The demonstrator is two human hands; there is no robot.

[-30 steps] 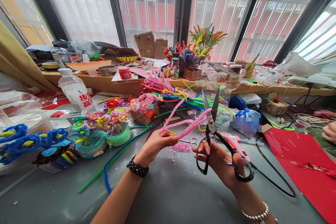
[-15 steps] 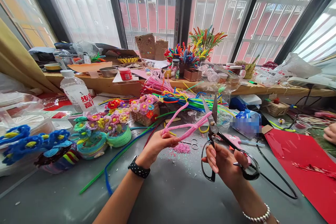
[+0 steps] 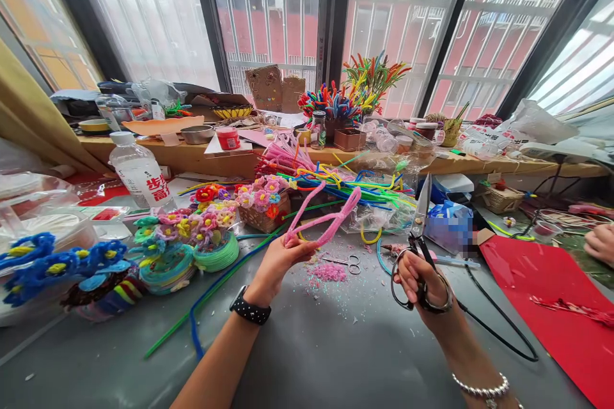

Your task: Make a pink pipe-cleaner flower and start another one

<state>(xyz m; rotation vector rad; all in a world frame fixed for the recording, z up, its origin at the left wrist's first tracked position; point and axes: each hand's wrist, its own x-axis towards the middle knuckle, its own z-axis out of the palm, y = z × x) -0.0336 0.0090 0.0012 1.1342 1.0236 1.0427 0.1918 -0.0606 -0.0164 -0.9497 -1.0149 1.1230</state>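
Note:
Bent pink pipe cleaners (image 3: 330, 223) rise from my left hand (image 3: 282, 263), whose fingers pinch their lower ends above the grey table. My right hand (image 3: 422, 281) grips black-handled scissors (image 3: 420, 214) by their loops, with the blades together and pointing up, apart from the pink stems. Beneath and between the hands lie a small heap of pink fuzz clippings (image 3: 330, 271) and a small pair of silver scissors (image 3: 352, 263).
Pipe-cleaner flower pots (image 3: 215, 249) and a plastic bottle (image 3: 139, 172) stand at left. Behind my hands lies a pile of coloured pipe cleaners (image 3: 355, 182). A red sheet (image 3: 547, 294) and a black cable (image 3: 499, 326) lie at right, near another person's hand (image 3: 599, 244).
The scissors have closed and moved right, away from the pink pipe cleaners. The pink stems have shifted left and now stand more upright in my left hand.

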